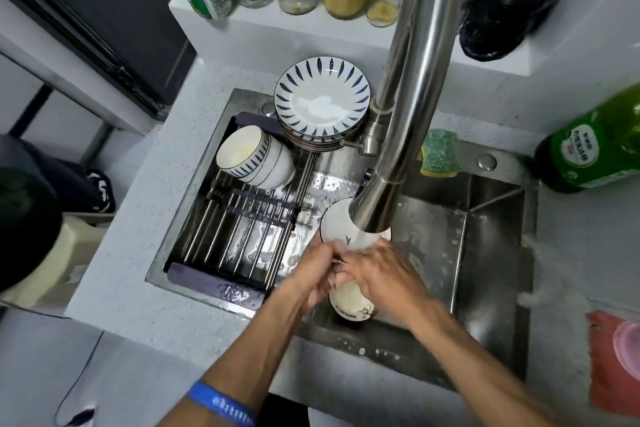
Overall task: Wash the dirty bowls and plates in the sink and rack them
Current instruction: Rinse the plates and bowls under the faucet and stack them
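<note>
Left hand: the left hand (317,265) curls its fingers round the near rim of a white bowl (337,227), gripping it under the faucet.
Right hand: the right hand (379,269) lies over the same bowl from the right, fingers bent against its rim; the grip is partly hidden.
Held bowl: glazed ceramic, round, with a thin dark rim line and a small dark mark inside, tilted beneath the brushed steel faucet (412,87).
Second bowl: a smaller round bowl (349,302) with a dark outside sits in the sink below the hands.
Sink: a square stainless steel sink (491,253), wet and spotted with droplets.
Rack: a rack (242,229) of thin steel rods spans the sink's left part.
Racked bowls: nested white bowls (254,158) with blue dashes lie on their side on the rack.
Plates: stacked round plates (322,100) with blue leaf strokes stand at the rack's far end.
Sponge: a rough green and yellow sponge (440,154) rests on the sink's back ledge.
Wristband: a blue wristband (221,404) circles the left forearm.
</note>
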A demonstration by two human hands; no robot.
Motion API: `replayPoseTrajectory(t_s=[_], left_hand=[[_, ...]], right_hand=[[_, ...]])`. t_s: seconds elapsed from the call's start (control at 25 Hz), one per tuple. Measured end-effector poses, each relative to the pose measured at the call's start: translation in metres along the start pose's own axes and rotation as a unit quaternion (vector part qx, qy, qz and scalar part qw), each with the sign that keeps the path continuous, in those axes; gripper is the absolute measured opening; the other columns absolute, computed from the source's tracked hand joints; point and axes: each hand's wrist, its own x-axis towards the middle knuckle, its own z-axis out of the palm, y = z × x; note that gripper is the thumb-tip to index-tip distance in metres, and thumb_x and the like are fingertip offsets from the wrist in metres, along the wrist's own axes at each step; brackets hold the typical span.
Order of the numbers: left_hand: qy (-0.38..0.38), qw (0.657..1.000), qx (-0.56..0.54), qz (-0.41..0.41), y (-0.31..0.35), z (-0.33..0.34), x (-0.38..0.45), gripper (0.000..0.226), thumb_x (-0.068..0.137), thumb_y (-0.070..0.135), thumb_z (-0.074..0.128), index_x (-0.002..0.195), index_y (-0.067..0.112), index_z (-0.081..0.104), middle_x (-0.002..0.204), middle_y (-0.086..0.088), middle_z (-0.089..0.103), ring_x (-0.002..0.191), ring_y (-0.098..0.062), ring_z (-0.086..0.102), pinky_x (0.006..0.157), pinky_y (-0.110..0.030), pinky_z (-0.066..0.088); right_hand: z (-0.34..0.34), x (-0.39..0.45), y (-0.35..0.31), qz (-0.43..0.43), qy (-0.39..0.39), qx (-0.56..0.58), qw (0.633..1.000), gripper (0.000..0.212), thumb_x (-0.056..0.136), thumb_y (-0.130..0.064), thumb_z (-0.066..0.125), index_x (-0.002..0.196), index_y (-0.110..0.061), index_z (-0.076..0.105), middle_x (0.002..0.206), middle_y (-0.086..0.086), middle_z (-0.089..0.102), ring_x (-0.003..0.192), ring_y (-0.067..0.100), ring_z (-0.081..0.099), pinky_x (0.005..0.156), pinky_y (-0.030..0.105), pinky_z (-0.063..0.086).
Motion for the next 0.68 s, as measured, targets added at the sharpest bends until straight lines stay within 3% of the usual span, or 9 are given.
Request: replayPoseTrajectory(t_s=[0.08, 0.12, 0.24, 0.32, 0.4, 0.48, 0.52, 0.6, 0.68], left_hand=[[0.049, 0.974, 0.219, 0.022, 0.011, -0.003, 0.010, 0.017, 0.089, -0.005, 0.054, 0.101, 0.003, 0.063, 0.091, -0.010, 0.070, 0.091, -0.028, 0.068, 0.084, -0.033, 0.058], [0.072, 0.936, 0.340, 0.064, 0.019, 0.001, 0.010, 0.020, 0.092, 0.001, 0.057, 0.111, 0.003, 0.064, 0.101, -0.011, 0.070, 0.098, -0.029, 0.067, 0.087, -0.029, 0.055], [-0.016, 0.908, 0.399, 0.129, 0.040, 0.021, 0.008, 0.035, 0.098, 0.023, 0.058, 0.126, 0.002, 0.058, 0.125, -0.018, 0.063, 0.117, -0.033, 0.060, 0.102, -0.040, 0.047], [-0.022, 0.913, 0.390, 0.116, 0.047, 0.022, 0.013, 0.031, 0.099, 0.017, 0.056, 0.126, 0.001, 0.057, 0.126, -0.018, 0.063, 0.117, -0.033, 0.060, 0.102, -0.042, 0.047], [0.037, 0.933, 0.343, 0.096, 0.040, 0.012, 0.023, 0.026, 0.096, 0.006, 0.053, 0.122, 0.006, 0.059, 0.115, -0.015, 0.068, 0.097, -0.027, 0.068, 0.085, -0.038, 0.058], [0.032, 0.986, 0.120, 0.115, 0.011, 0.012, 0.013, 0.037, 0.093, 0.005, 0.051, 0.129, 0.014, 0.059, 0.112, -0.008, 0.070, 0.089, -0.017, 0.068, 0.071, -0.028, 0.058], [0.010, 0.992, -0.015, 0.128, -0.001, 0.019, -0.001, 0.039, 0.094, 0.013, 0.051, 0.132, 0.018, 0.057, 0.114, -0.005, 0.069, 0.094, -0.015, 0.068, 0.076, -0.026, 0.057], [0.017, 0.970, -0.202, 0.134, -0.021, 0.021, 0.003, 0.036, 0.098, 0.037, 0.050, 0.129, 0.022, 0.060, 0.119, -0.006, 0.069, 0.109, -0.019, 0.065, 0.091, -0.030, 0.052], [0.024, 0.950, -0.297, 0.095, -0.016, 0.013, 0.010, 0.035, 0.099, 0.045, 0.049, 0.112, 0.022, 0.071, 0.108, -0.010, 0.072, 0.100, -0.024, 0.067, 0.081, -0.033, 0.054]], right_hand=[[0.001, -0.004, 0.002, -0.042, -0.046, -0.067, 0.996, 0.028, 0.052, -0.004, 0.077, 0.069, -0.022, 0.063, 0.053, -0.005, 0.062, 0.048, 0.014, 0.059, 0.061, 0.025, 0.044], [0.005, -0.010, 0.002, -0.040, -0.051, -0.067, 0.996, 0.028, 0.050, -0.002, 0.075, 0.067, -0.021, 0.063, 0.054, -0.005, 0.062, 0.049, 0.015, 0.059, 0.061, 0.024, 0.045], [0.015, -0.018, -0.004, -0.012, -0.053, -0.038, 0.998, 0.032, 0.054, 0.002, 0.069, 0.079, -0.017, 0.068, 0.065, -0.002, 0.068, 0.064, 0.019, 0.066, 0.067, 0.026, 0.051], [0.019, -0.023, -0.001, -0.004, -0.022, -0.067, 0.998, 0.031, 0.056, -0.002, 0.073, 0.081, -0.020, 0.068, 0.065, -0.006, 0.068, 0.062, 0.014, 0.066, 0.068, 0.025, 0.049], [0.017, -0.023, 0.002, 0.046, 0.019, -0.080, 0.996, 0.028, 0.060, -0.007, 0.080, 0.080, -0.022, 0.069, 0.060, -0.006, 0.067, 0.054, 0.012, 0.063, 0.063, 0.025, 0.046], [0.017, -0.013, -0.004, 0.118, 0.072, -0.042, 0.989, 0.021, 0.070, -0.010, 0.078, 0.086, -0.020, 0.070, 0.061, -0.002, 0.068, 0.055, 0.019, 0.064, 0.059, 0.029, 0.048], [0.018, -0.007, -0.010, 0.171, 0.101, 0.040, 0.979, 0.013, 0.077, -0.012, 0.072, 0.087, -0.020, 0.069, 0.064, 0.001, 0.068, 0.057, 0.022, 0.064, 0.057, 0.032, 0.049], [0.024, 0.004, -0.026, 0.284, 0.136, 0.316, 0.895, 0.010, 0.084, -0.025, 0.061, 0.090, -0.019, 0.067, 0.075, -0.002, 0.071, 0.068, 0.019, 0.066, 0.062, 0.036, 0.052], [0.027, 0.012, -0.032, 0.334, 0.186, 0.561, 0.734, 0.018, 0.082, -0.029, 0.064, 0.087, -0.013, 0.069, 0.082, -0.001, 0.071, 0.077, 0.015, 0.064, 0.070, 0.036, 0.050]])
